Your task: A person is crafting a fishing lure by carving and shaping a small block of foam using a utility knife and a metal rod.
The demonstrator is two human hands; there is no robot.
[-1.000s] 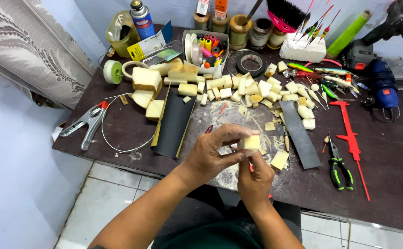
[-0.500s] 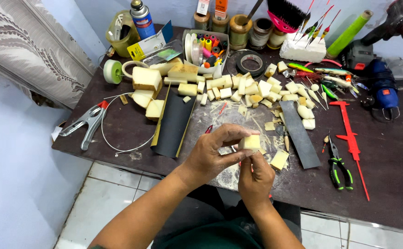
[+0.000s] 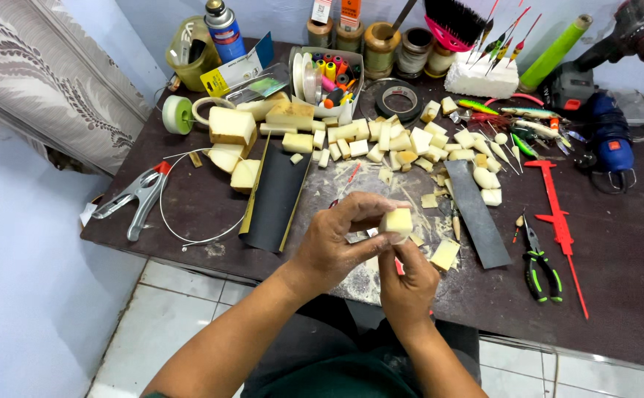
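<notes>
My left hand [image 3: 335, 247] pinches a small pale yellow foam block [image 3: 396, 221] between thumb and fingers, just above the front part of the dark table [image 3: 617, 243]. My right hand [image 3: 407, 276] is closed right under the block and presses against it; a thin red-handled tool shows between its fingers, mostly hidden. Shavings and a flat foam piece [image 3: 444, 254] lie on the table below the hands.
Several cut foam blocks [image 3: 381, 140] lie across the middle. A black sandpaper sheet [image 3: 276, 195] is to the left, a grey strip [image 3: 478, 214] to the right. A spring clamp [image 3: 134, 197], green-handled pliers [image 3: 539, 258], a red caliper [image 3: 558, 221] and fishing lures [image 3: 513, 121] lie around.
</notes>
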